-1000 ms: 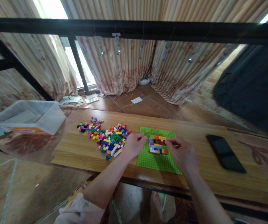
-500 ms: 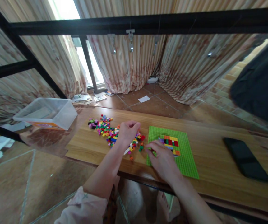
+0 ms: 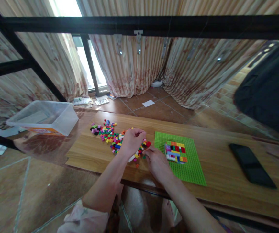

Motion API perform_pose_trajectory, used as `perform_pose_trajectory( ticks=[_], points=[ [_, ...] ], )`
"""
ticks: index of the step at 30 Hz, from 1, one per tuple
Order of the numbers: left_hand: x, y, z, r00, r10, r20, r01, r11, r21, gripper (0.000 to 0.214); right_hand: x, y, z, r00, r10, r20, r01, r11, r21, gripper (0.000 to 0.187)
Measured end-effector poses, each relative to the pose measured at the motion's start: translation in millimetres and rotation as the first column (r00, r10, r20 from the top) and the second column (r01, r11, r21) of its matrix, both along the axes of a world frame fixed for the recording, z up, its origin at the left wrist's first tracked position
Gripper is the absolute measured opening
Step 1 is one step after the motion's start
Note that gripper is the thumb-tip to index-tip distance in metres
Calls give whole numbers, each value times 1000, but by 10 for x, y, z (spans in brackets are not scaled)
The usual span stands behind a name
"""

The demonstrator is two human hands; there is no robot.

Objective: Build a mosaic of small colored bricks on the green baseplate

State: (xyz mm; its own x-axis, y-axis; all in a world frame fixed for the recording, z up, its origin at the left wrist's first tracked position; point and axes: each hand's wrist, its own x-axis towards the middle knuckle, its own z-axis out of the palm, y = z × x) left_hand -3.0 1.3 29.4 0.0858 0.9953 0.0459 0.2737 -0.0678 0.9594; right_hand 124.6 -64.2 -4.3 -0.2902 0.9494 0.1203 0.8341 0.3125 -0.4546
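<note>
My left hand (image 3: pixel 132 140) hovers over a heap of small coloured toy bricks (image 3: pixel 109 132), its thumb and fingers pinched together; what they hold, if anything, is too small to make out. At the right edge of the heap, beside some red bricks (image 3: pixel 148 143), my right hand (image 3: pixel 157 163) has its fingertips drawn together and low, hiding whatever lies between them. A green studded baseplate (image 3: pixel 194 161) lies to the right of that hand. On it stands a block of joined bricks (image 3: pixel 175 152) in rows of purple, yellow, red, blue and orange.
A clear plastic box (image 3: pixel 66 121) with an orange label sits to the left of the wooden board (image 3: pixel 83 152). Toward the board's right end lies a black phone-like slab (image 3: pixel 252 165). A black metal bar (image 3: pixel 139 25) with hanging clips crosses in front of the curtains.
My right hand has moved left, off the baseplate to the edge of the brick heap, uncovering the built block. My left hand stays nearly in place. The view has shifted slightly.
</note>
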Motion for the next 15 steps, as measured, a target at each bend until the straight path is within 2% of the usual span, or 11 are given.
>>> perform_pose_trajectory(
  ticks=[5,9,13,15],
  points=[
    [9,-3,-11,999,-33,-21,33,999,5,22,-14,-18,12,999,-19,-33,21,999,49,28],
    [39,-10,-15,999,-36,-41,36,999,16,23,91,-15,122,972,-56,-226,91,985,148,28],
    [83,-37,-1,996,-74,-57,75,997,17,22,379,28,240,885,-143,-443,249,949,192,22],
    [115,-64,12,992,-108,-67,108,994,0,22,567,56,262,791,-241,-562,358,928,107,22]
  ],
)
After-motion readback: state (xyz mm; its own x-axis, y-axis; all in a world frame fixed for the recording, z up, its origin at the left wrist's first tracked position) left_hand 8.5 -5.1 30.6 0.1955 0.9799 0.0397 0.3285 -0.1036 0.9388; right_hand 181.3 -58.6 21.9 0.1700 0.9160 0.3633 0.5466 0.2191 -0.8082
